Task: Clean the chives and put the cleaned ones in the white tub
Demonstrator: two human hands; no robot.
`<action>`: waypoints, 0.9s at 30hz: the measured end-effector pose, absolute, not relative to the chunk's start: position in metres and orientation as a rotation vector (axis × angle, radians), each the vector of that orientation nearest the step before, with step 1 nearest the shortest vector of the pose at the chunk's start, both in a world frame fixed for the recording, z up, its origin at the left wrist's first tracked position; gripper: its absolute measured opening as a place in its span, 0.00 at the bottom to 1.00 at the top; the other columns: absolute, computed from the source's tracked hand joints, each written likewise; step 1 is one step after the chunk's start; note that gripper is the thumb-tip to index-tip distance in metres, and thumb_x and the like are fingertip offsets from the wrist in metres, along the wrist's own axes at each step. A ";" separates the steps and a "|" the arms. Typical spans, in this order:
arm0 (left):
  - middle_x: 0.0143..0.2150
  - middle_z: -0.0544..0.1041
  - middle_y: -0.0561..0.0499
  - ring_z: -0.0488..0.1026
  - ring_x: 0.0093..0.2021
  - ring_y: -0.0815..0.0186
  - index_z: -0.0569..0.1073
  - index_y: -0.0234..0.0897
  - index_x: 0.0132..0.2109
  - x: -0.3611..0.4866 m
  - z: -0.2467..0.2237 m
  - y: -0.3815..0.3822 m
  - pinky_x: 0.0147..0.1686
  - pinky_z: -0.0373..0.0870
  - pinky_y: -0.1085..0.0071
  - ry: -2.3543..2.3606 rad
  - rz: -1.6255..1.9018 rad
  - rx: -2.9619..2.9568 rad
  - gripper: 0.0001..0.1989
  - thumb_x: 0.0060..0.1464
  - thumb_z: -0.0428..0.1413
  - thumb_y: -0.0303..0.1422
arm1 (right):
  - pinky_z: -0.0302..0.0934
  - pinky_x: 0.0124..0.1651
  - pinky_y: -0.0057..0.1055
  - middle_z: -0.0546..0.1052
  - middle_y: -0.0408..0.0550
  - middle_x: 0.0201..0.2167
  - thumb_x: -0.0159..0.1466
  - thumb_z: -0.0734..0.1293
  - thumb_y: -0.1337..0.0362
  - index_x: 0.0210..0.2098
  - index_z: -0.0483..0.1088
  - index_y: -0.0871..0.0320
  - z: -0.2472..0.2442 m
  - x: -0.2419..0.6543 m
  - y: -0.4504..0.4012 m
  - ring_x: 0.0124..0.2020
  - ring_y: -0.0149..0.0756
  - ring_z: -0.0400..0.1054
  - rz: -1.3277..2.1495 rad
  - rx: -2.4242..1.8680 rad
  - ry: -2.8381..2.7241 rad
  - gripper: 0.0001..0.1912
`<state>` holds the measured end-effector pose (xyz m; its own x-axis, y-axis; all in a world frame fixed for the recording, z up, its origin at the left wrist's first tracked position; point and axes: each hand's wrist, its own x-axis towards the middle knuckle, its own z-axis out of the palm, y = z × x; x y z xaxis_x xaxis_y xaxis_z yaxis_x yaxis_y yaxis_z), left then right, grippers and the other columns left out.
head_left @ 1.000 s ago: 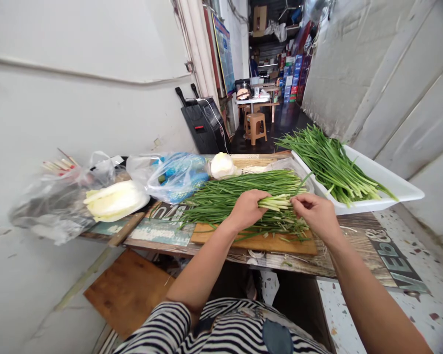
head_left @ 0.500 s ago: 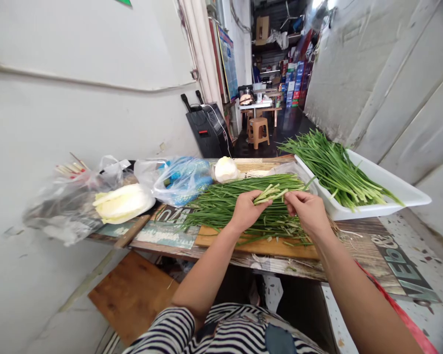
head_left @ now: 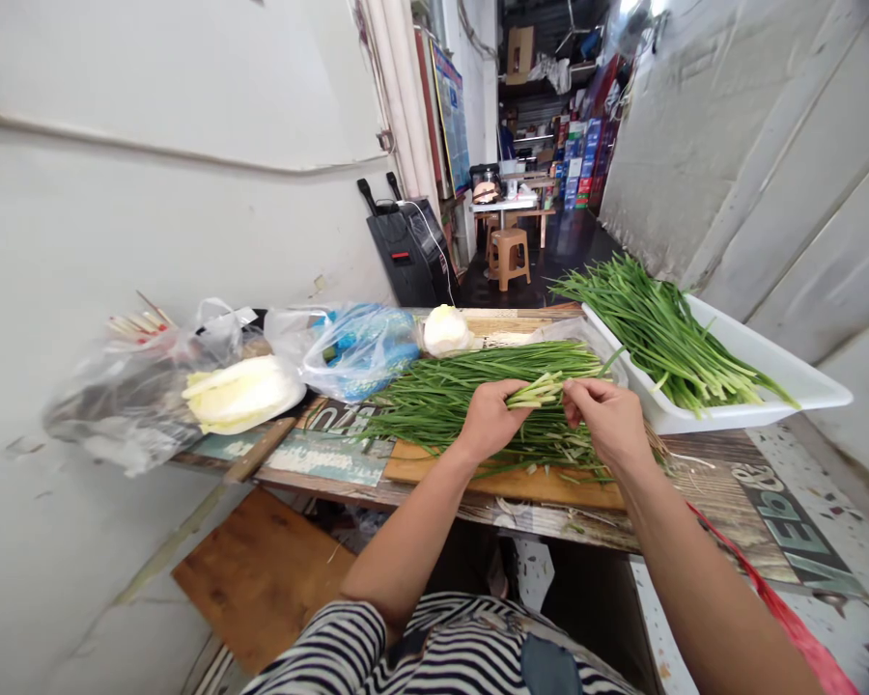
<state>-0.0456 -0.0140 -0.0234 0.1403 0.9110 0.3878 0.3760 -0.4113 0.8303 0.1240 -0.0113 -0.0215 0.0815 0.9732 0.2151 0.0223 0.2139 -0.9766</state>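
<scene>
My left hand [head_left: 493, 417] is closed round a small bunch of garlic chives [head_left: 540, 390], whose pale stem ends stick out to the right. Close to those ends, my right hand [head_left: 602, 413] has its thumb and fingertips pinched together; what is between them is too small to make out. Under both hands a large pile of green chives [head_left: 434, 396] lies across a wooden cutting board [head_left: 507, 485]. Bits of trimmed stem are scattered along the board's near side.
A white tray [head_left: 803, 386] heaped with chives stands at the right. Left on the table are a napa cabbage [head_left: 250, 394], a knife's wooden handle [head_left: 261, 450] and a blue plastic bag [head_left: 366, 352]. Another cabbage [head_left: 447, 331] sits behind the pile. A black speaker [head_left: 412, 251] stands beyond.
My left hand has closed further round the bunch, and its stem ends now sit closer together. The right hand stays pinched beside them. The view has shifted slightly.
</scene>
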 end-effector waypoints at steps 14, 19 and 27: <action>0.31 0.75 0.51 0.68 0.29 0.71 0.74 0.34 0.37 -0.092 0.009 -0.004 0.28 0.64 0.74 1.002 1.506 1.442 0.15 0.52 0.60 0.43 | 0.50 0.23 0.32 0.72 0.46 0.17 0.60 0.64 0.49 0.15 0.69 0.55 -0.037 0.186 -0.002 0.18 0.33 0.61 -0.004 -1.562 -1.970 0.23; 0.31 0.74 0.51 0.71 0.34 0.70 0.71 0.36 0.31 -0.109 0.017 0.000 0.38 0.70 0.73 0.968 1.781 1.373 0.16 0.56 0.57 0.45 | 0.61 0.34 0.31 0.77 0.49 0.34 0.61 0.63 0.62 0.33 0.78 0.56 -0.054 0.194 -0.001 0.31 0.36 0.70 -0.130 -1.335 -2.143 0.11; 0.24 0.71 0.55 0.66 0.23 0.75 0.73 0.34 0.33 -0.100 0.015 -0.003 0.27 0.66 0.75 0.992 1.551 1.464 0.16 0.53 0.61 0.44 | 0.59 0.38 0.34 0.74 0.50 0.31 0.64 0.63 0.67 0.31 0.76 0.57 -0.055 0.186 0.007 0.37 0.40 0.66 -0.256 -1.267 -2.359 0.10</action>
